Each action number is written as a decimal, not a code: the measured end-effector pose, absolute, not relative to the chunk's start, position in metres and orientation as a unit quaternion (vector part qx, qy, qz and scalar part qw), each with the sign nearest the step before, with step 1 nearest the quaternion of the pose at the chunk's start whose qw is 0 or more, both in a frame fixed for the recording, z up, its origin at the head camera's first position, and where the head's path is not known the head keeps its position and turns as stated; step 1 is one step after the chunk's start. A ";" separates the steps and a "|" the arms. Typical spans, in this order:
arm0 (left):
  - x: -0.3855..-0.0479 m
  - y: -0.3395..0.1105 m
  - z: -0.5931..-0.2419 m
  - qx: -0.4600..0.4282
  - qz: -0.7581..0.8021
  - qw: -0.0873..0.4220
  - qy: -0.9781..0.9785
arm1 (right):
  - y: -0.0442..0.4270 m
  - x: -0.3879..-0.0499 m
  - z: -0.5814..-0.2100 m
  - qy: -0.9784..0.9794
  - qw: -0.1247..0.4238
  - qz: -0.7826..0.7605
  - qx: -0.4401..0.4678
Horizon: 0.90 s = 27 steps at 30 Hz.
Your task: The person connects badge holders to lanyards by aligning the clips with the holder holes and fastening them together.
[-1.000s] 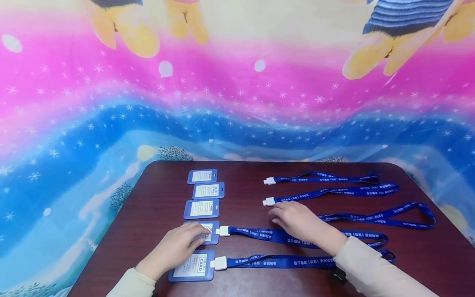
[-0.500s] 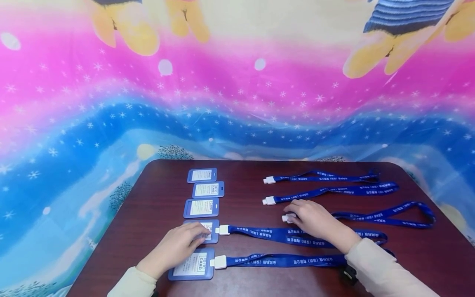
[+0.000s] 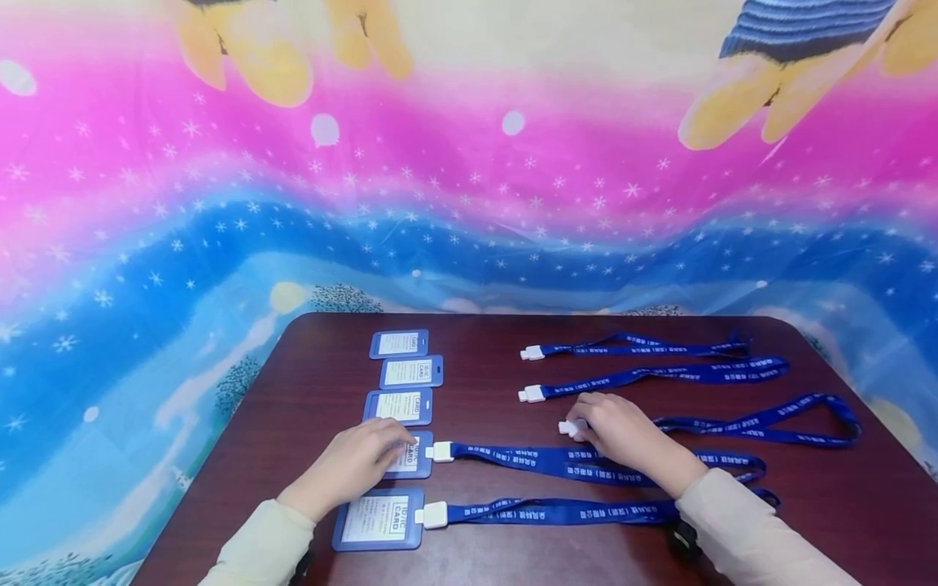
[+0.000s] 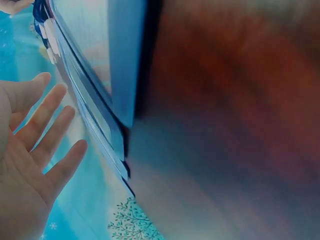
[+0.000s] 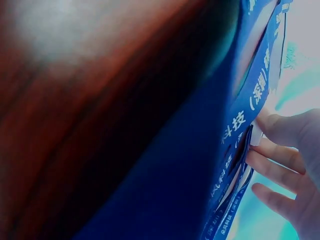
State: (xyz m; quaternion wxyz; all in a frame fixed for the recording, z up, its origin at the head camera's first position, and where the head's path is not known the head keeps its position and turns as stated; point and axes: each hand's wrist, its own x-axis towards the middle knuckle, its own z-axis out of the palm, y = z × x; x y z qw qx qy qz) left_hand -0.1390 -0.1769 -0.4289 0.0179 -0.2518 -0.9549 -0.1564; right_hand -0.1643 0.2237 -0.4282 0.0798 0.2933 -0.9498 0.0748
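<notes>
My left hand (image 3: 355, 460) hovers over a blue card holder (image 3: 414, 465), partly hiding it; in the left wrist view the fingers of that hand (image 4: 35, 140) are spread and hold nothing. This holder joins a blue lanyard (image 3: 506, 458) by a white clip (image 3: 441, 452). With thumb and fingers, my right hand (image 3: 630, 431) pinches another lanyard (image 3: 755, 427) near its white clip (image 3: 567, 427), whose end shows beyond the fingertips. In the right wrist view, the thumb and fingers of the right hand (image 5: 292, 155) meet at the strap, partly hidden behind a nearer blue strap (image 5: 245, 120).
Nearest me, a card holder (image 3: 377, 521) lies joined to its lanyard (image 3: 557, 513). Loose holders (image 3: 399, 405) form a column at the left, farther back. Two more lanyards (image 3: 659, 373) lie at the right. A printed cloth (image 3: 469, 203) hangs behind the table (image 3: 484, 342).
My right hand has moved right, and the white clip now shows at its fingertips. My left hand has shifted slightly away from me, uncovering more of the nearest card holder.
</notes>
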 end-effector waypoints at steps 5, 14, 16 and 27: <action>-0.158 -0.177 -0.430 -0.252 -0.158 0.048 -0.954 | 0.223 -0.165 -0.429 -0.951 0.086 0.069 0.290; -0.190 -0.179 -0.435 -0.239 -0.135 0.029 -0.961 | 0.221 -0.165 -0.431 -0.954 0.077 0.087 0.277; -0.195 -0.179 -0.435 -0.233 -0.129 0.018 -0.964 | 0.220 -0.165 -0.431 -0.953 0.079 0.090 0.277; -0.202 -0.175 -0.437 -0.190 -0.096 -0.003 -0.977 | 0.221 -0.165 -0.432 -0.955 0.081 0.101 0.268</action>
